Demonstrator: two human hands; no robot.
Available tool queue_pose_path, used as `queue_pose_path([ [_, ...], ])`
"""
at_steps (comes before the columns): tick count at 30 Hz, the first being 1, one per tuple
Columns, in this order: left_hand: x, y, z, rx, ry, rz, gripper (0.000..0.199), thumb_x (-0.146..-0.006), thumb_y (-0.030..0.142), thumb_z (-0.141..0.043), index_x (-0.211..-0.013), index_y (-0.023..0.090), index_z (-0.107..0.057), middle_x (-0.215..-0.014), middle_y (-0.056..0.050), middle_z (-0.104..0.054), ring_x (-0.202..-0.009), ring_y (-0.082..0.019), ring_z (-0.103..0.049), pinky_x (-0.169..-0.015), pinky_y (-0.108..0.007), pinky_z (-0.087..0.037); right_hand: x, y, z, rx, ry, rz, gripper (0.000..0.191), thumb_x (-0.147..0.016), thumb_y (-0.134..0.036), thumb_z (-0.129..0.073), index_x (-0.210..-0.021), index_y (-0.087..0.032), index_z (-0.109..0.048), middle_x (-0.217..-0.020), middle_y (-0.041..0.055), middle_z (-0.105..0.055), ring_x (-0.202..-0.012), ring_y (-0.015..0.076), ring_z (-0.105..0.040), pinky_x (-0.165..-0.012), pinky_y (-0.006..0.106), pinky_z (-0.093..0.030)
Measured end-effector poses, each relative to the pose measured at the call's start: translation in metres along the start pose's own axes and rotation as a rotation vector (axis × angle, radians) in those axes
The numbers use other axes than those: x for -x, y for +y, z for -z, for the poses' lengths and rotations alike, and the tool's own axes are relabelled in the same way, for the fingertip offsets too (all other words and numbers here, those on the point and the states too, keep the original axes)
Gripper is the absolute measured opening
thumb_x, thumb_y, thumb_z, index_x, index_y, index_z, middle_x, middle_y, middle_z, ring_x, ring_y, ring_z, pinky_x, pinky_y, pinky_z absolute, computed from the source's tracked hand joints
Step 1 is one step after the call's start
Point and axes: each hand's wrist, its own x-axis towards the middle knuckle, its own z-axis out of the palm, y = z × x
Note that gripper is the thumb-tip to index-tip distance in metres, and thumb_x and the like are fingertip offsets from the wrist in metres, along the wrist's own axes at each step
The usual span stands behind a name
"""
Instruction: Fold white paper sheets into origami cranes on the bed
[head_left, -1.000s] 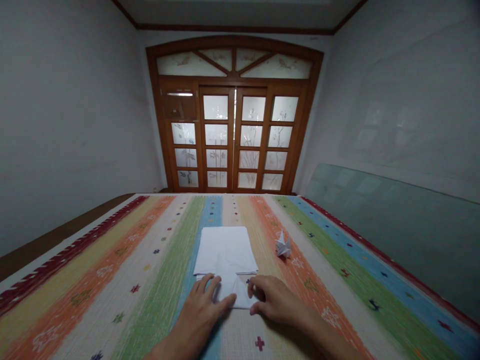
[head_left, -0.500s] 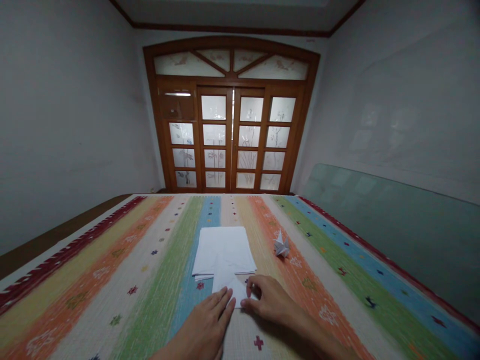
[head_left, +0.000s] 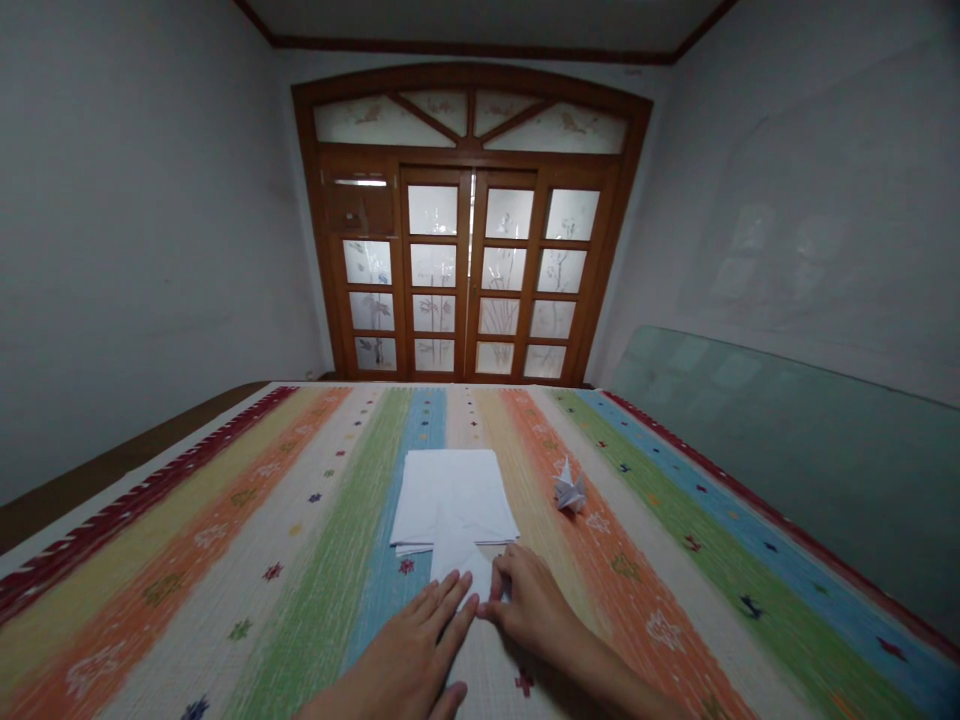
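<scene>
A folded sheet of white paper (head_left: 452, 563) lies before me, its far end overlapping a stack of white paper (head_left: 455, 492). My left hand (head_left: 420, 640) rests flat on the near part of the folded sheet, fingers stretched out. At the sheet's right edge, my right hand (head_left: 531, 598) has its thumb and index finger bent together in a pinch on the paper. The hands cover the sheet's near end, so its exact folds there are hidden. Right of the stack stands a small folded paper crane (head_left: 568, 490), touched by neither hand.
A striped, multicoloured cloth (head_left: 315, 560) covers the table. Beyond its far edge are wooden doors (head_left: 469, 270) with glass panes. A pale green glass-like panel (head_left: 750, 420) leans along the right wall.
The view has shifted slightly. My right fingertips have moved a little left along the folded sheet, and less paper shows at its right side. My left hand stays on the paper.
</scene>
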Motion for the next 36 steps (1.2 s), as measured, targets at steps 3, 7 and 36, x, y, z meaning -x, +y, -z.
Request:
queue_pose_path([
  [3,0.002,-0.003,0.003,0.039,-0.002,-0.013,0.076,-0.095,0.028,-0.056,-0.162,0.02,-0.022,-0.17,-0.012,-0.013,-0.156,-0.034,-0.015,-0.127,-0.052,-0.023,-0.002,-0.001,0.005,0.041,-0.027,-0.064,0.022,-0.068,-0.022,-0.091,-0.072,-0.017,-0.07,-0.09,0.0064,-0.072,-0.089,0.0245,-0.064,-0.075,0.029,-0.04],
  [7,0.003,-0.005,0.006,0.057,0.005,-0.018,0.072,-0.097,0.028,-0.053,-0.162,0.021,-0.024,-0.17,-0.01,-0.014,-0.156,-0.033,-0.017,-0.127,-0.051,-0.023,-0.006,0.006,0.016,0.085,-0.082,-0.1,0.022,-0.066,-0.022,-0.091,-0.072,-0.017,-0.07,-0.089,0.0047,-0.073,-0.085,0.0224,-0.064,-0.07,0.027,-0.037],
  [36,0.023,0.008,0.045,0.088,-0.052,0.093,0.078,-0.087,0.035,-0.069,-0.156,0.013,-0.039,-0.164,-0.016,-0.028,-0.153,-0.034,-0.025,-0.126,-0.05,-0.025,-0.014,0.032,0.049,0.117,-0.26,-0.129,0.023,-0.063,-0.015,-0.089,-0.063,-0.019,-0.066,-0.075,-0.0013,-0.069,-0.072,0.0168,-0.06,-0.059,0.023,-0.031],
])
